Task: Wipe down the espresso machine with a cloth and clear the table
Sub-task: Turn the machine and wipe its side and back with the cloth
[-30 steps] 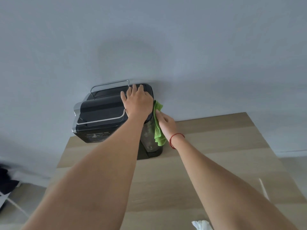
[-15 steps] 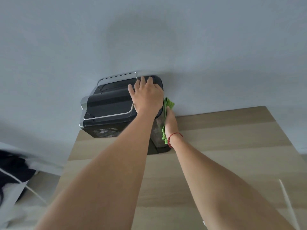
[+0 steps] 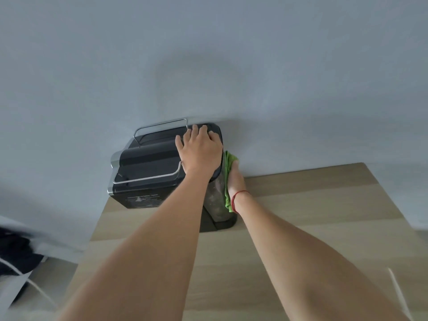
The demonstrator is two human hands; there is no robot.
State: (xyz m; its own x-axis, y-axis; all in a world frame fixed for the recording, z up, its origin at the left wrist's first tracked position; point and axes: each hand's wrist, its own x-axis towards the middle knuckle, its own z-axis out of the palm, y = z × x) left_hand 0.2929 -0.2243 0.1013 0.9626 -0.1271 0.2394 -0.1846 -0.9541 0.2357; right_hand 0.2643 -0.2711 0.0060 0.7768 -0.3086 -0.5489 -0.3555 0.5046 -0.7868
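Left hand (image 3: 200, 152) lay flat, fingers spread, palm down on the top right rear of the espresso machine (image 3: 148, 172); it pressed on the lid and grasped nothing. Right hand (image 3: 235, 178) was pressed against the machine's right side with the green cloth (image 3: 228, 185) trapped between palm and wall; fingers stretched upward, mostly hidden behind the cloth and the left wrist, so whether they curled around the cloth could not be told. Red string bracelet (image 3: 238, 198) on the right wrist.

Machine stood at the far left corner of the wooden desk (image 3: 324, 216), its back close to the pale grey wall (image 3: 208, 54). Two chrome rails ran over its dark top, one at the rear, one at the front. Clear water tank (image 3: 216, 202) on the right flank, partly covered by cloth and hand. Left forearm crossed in front of the machine's front right part, blocking that view.

Thin pale stick-like item (image 3: 397, 290) lay on the desk near the right edge, blurred. Dark bundle and a white cable (image 3: 20, 272) on the floor at lower left, off the desk.
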